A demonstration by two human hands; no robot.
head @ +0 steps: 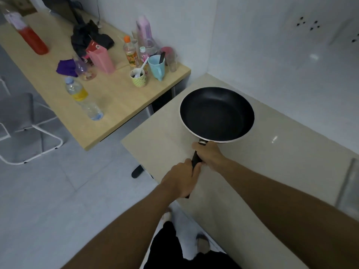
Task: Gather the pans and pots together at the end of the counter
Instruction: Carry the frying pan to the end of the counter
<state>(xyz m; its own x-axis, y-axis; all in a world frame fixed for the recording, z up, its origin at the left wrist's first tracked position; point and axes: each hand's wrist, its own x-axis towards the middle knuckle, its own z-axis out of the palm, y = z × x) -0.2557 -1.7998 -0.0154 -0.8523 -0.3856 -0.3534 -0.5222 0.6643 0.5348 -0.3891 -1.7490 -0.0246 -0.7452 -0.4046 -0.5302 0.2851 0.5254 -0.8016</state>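
Observation:
A black frying pan [216, 113] with a pale rim is over the far end of the beige counter [272, 167], close to the corner where two white walls meet. Both hands hold its black handle. My right hand [208, 155] grips the handle just behind the pan body. My left hand [181, 180] grips the handle's rear end. Whether the pan rests on the counter or hangs just above it I cannot tell. No other pan or pot is in view.
A wooden table [116, 105] stands left of the counter's end, crowded with bottles, a light blue mug [157, 67], a paper cup, a pink bag and dark cloth. A white-framed chair [25, 129] is at far left. A metal edge [349, 187] shows at right.

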